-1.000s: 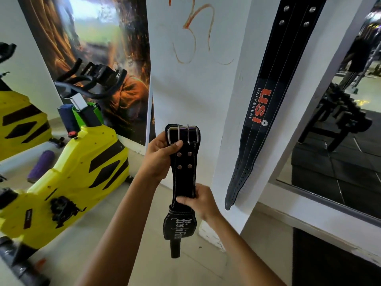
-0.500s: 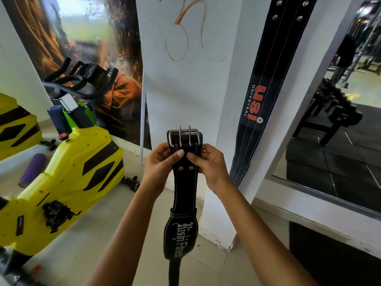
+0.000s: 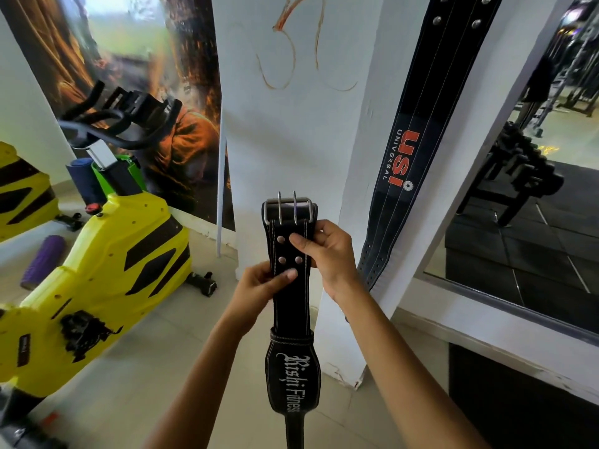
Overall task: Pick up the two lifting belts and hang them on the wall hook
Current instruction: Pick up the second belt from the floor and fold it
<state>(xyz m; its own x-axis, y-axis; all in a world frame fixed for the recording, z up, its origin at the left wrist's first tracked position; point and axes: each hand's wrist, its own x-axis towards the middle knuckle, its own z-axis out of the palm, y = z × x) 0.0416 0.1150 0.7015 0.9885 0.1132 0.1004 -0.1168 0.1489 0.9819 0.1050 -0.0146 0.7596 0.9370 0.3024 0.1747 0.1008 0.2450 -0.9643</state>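
Best, with both hands point(image 3: 259, 286) point(image 3: 327, 251) clasping the black stitched leather belt point(image 3: 289, 306), lift its steel buckle point(image 3: 287, 207) first (hook unseen).

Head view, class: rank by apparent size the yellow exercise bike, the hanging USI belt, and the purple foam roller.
1. Yellow exercise bike
2. Hanging USI belt, top cut off by the frame
3. Purple foam roller, though farther away

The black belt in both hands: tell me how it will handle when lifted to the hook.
The belt hangs straight down below both hands, so it probably flexes along its length yet holds its width. The steel buckle likely makes the top end heavier. The left hand and right hand pinch it securely; it seems unlikely to slip.
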